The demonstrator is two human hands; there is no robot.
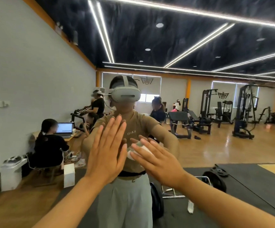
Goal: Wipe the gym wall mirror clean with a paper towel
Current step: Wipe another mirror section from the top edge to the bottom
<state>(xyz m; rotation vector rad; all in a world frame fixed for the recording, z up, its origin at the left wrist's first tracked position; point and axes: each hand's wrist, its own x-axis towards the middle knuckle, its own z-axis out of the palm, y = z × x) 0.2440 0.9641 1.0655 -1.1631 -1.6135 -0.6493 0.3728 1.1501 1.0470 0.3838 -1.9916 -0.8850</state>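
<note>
The wall mirror fills the whole view and reflects me and the gym behind me. My left hand lies flat on the glass at chest height, fingers straight and pointing up. Just to its right, my right hand presses a crumpled white paper towel against the mirror with straight fingers angled up and left. Only a small part of the towel shows past the fingertips. Both forearms reach in from the bottom edge.
All else is reflection: a seated person at a laptop at left, a white box, weight machines at right, weight plates on black mats, and other people further back.
</note>
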